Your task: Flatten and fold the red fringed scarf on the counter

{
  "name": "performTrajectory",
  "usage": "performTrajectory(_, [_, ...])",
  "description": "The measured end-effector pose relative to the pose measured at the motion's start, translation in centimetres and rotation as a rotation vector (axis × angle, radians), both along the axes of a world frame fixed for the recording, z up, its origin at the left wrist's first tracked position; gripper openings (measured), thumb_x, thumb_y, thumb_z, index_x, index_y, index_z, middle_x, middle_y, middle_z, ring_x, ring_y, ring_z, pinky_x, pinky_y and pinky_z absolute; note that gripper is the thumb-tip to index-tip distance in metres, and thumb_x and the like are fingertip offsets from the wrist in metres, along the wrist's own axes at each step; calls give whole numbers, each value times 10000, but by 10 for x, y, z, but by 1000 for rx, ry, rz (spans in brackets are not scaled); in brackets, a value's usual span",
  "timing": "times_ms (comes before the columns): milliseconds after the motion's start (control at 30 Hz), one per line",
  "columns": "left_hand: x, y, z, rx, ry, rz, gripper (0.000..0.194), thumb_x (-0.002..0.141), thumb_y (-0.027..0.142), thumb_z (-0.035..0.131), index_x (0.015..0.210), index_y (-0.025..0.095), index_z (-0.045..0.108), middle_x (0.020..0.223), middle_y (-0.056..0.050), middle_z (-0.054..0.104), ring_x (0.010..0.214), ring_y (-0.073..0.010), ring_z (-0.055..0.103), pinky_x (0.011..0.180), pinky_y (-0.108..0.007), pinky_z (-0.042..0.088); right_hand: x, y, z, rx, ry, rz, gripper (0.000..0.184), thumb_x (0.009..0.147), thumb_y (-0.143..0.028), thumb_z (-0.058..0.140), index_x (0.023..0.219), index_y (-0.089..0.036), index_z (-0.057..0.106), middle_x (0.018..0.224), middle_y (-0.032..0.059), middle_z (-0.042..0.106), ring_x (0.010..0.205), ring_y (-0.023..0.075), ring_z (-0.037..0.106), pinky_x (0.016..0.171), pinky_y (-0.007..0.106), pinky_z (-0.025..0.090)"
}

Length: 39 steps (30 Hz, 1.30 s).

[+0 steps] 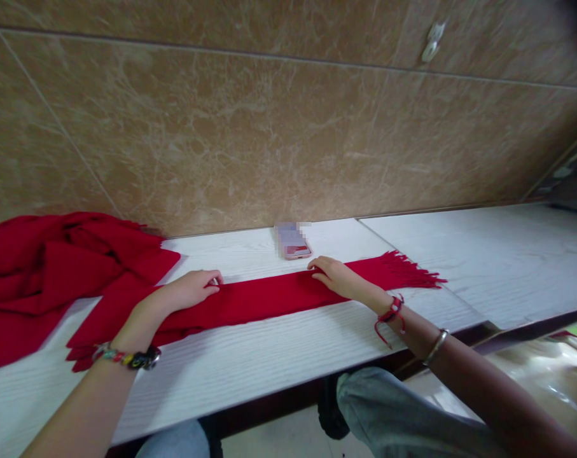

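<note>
A long red scarf [259, 299] lies folded into a narrow strip on the white wood-grain table. Fringe shows at its right end and at its left end, near my left wrist. My left hand [190, 291] rests on the left part of the strip, fingers bent and a gap showing between them and the thumb. Over the right part, my right hand [333, 277] touches the far edge with its fingers apart. Neither hand visibly grips the cloth. Just beyond the strip, near my right fingertips, lies a phone [294, 245].
More red cloth [69, 267] is heaped loosely at the left, against the brown marbled wall [269, 140]. The white table [483, 261] runs along that wall, with a panel seam right of centre. My legs are below its front edge.
</note>
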<state>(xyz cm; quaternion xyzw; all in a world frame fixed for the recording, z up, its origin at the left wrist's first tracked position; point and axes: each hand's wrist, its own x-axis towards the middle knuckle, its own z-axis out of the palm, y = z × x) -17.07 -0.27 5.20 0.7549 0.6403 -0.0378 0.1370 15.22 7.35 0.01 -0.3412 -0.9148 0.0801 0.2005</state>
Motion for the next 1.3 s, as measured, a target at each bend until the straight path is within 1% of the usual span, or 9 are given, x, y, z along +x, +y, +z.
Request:
performTrajectory(133, [22, -12, -4, 226, 158, -30, 323, 789, 183, 387, 1066, 147, 550, 1075, -113, 572, 988, -222, 533, 859, -349, 395, -2, -13, -3, 194, 44, 34, 259, 839, -151, 417, 1068, -140, 539, 1129, 142, 529, 1077, 216, 470, 900, 404, 392])
performTrajectory(233, [48, -25, -18, 398, 133, -139, 403, 859, 273, 362, 1230, 138, 443, 1303, -130, 415, 1174, -232, 402, 970, -360, 305, -4, -28, -1, 207, -53, 131, 345, 876, -248, 385, 1199, -160, 470, 1277, 128, 443, 1205, 225, 358, 980, 449, 305])
performTrajectory(367, [60, -37, -42, 282, 79, -264, 511, 880, 445, 306, 1341, 226, 288, 1420, -65, 250, 1293, -238, 206, 1028, -401, 215, 0, -40, 3, 102, -257, 188, 453, 913, -342, 281, 1336, -180, 294, 1371, 93, 344, 1262, 221, 277, 1014, 483, 231])
performTrajectory(467, [51, -38, -53, 237, 70, -276, 521, 883, 468, 266, 1358, 257, 234, 1428, -44, 219, 1302, -230, 181, 1039, -416, 182, 4, -41, 5, 83, -309, 168, 477, 918, -365, 248, 1358, -179, 244, 1398, 87, 289, 1280, 215, 236, 1025, 468, 209])
performTrajectory(567, [50, -35, -53, 227, 73, -264, 513, 886, 463, 243, 1356, 260, 232, 1424, -38, 219, 1299, -229, 195, 1033, -427, 194, 1, -44, 7, 85, -297, 132, 488, 916, -377, 242, 1356, -165, 251, 1396, 105, 285, 1283, 217, 227, 1025, 470, 205])
performTrajectory(833, [84, -27, -51, 299, 72, -237, 520, 874, 400, 267, 1351, 191, 271, 1398, -38, 274, 1287, -235, 231, 1027, -432, 221, -10, -47, 5, 92, -256, 116, 500, 911, -394, 250, 1347, -151, 268, 1392, 106, 292, 1283, 219, 227, 1021, 468, 217])
performTrajectory(1033, [72, -24, -61, 289, 51, -275, 537, 870, 423, 260, 1359, 200, 245, 1403, -23, 259, 1289, -227, 227, 1038, -416, 202, 50, -29, -4, 78, -314, -72, 489, 913, -370, 250, 1345, -144, 278, 1395, 130, 272, 1279, 226, 235, 1017, 472, 222])
performTrajectory(1167, [74, -25, -58, 247, 62, -242, 538, 869, 418, 254, 1361, 200, 233, 1406, -21, 248, 1293, -227, 216, 1037, -422, 198, 112, -10, -16, 95, -362, -220, 459, 913, -311, 263, 1333, -128, 294, 1380, 165, 287, 1274, 243, 241, 978, 513, 274])
performTrajectory(1300, [78, -26, -52, 232, 52, -229, 535, 864, 394, 268, 1354, 178, 256, 1398, -49, 265, 1282, -234, 243, 1025, -420, 221, 166, 8, -30, 210, -451, -264, 374, 894, -204, 294, 1227, -122, 441, 1339, 199, 349, 1250, 289, 284, 905, 572, 333])
